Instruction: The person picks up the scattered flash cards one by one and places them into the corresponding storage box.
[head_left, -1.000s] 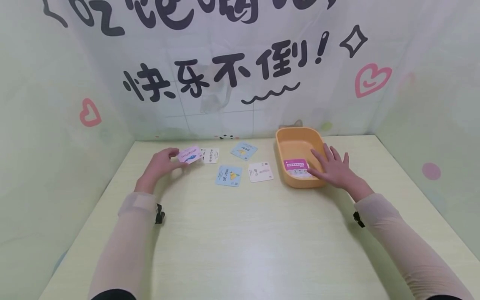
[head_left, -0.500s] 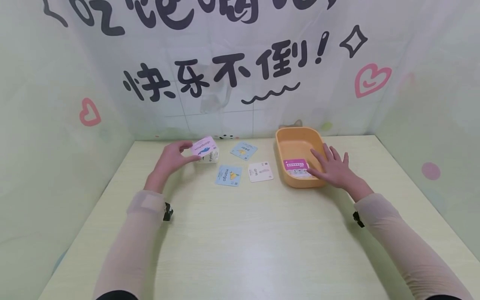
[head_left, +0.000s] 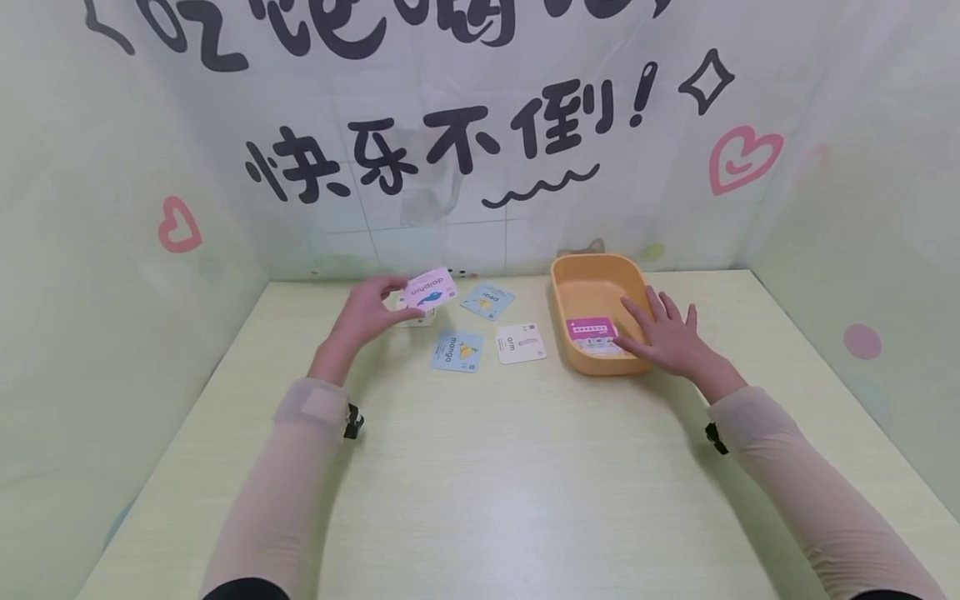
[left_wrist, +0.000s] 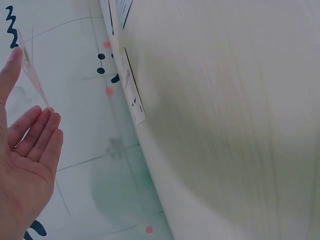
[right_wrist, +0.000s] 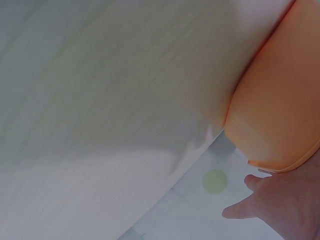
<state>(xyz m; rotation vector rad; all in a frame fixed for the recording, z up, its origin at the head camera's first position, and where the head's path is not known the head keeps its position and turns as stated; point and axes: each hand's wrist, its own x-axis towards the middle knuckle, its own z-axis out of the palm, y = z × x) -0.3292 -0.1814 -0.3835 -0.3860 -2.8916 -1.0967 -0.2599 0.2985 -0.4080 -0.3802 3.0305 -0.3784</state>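
Note:
Between thumb and fingertips, my left hand [head_left: 363, 312] pinches a pink dolphin card [head_left: 431, 289], raised above the table. Seen nearly edge-on in the left wrist view, the dolphin card [left_wrist: 34, 75] tilts away from the thumb. Beneath it lies a white card [head_left: 423, 318], mostly covered in the head view. My right hand [head_left: 675, 337] rests on the right rim of an orange tray [head_left: 600, 367], fingers spread and thumb reaching over the inside. In the right wrist view the tray wall [right_wrist: 275, 110] stands beside the hand [right_wrist: 285, 205].
A blue pear card [head_left: 487, 301], a blue mango card [head_left: 457, 352] and a white arm card [head_left: 522, 343] lie flat between the hands. Inside the tray is a pink-and-white card [head_left: 594, 335]. A printed cloth [head_left: 465, 192] hangs behind the table.
My left hand has carried the dolphin card rightward and slightly away from me, passing over the white eyebrow card. The right hand and tray have stayed in place.

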